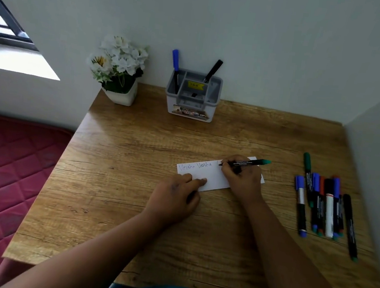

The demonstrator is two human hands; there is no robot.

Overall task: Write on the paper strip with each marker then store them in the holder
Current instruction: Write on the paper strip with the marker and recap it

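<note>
A white paper strip lies in the middle of the wooden desk, with two handwritten words on its left part. My right hand grips a black marker with a green end, its tip touching the strip right of the writing. My left hand presses flat fingers on the strip's near left edge. A grey holder stands at the back with a blue-capped marker and a black marker in it. Several capped markers lie in a loose bunch at the right.
A white pot of white flowers stands at the desk's back left corner. Walls close the desk at the back and right. A red quilted mattress lies below the left edge, under a window.
</note>
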